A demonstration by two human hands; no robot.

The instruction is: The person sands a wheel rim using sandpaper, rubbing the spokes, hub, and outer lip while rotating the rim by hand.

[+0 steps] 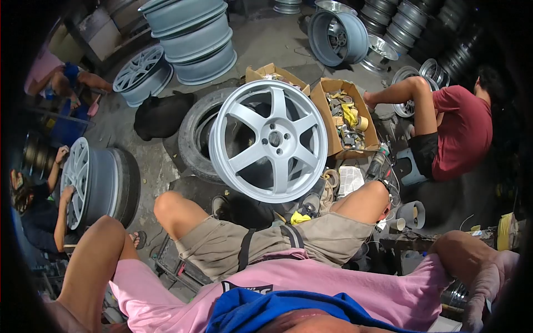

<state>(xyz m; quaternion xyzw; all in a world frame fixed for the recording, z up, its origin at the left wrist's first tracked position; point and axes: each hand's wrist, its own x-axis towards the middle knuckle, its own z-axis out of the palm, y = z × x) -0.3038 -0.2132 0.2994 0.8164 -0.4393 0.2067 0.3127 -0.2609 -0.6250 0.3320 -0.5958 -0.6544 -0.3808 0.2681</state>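
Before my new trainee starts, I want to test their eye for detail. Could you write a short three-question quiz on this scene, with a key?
1. How many spokes does the large wheel in the middle have?
2. True or false: the tire covers the front of that wheel.
3. Where in the picture is the person in the dark red shirt, relative to the cardboard box holding something yellow?
a) left
b) right
c) directly below

Key:
1. Six.
2. False; the wheel partly hides the tire.
3. b) right.
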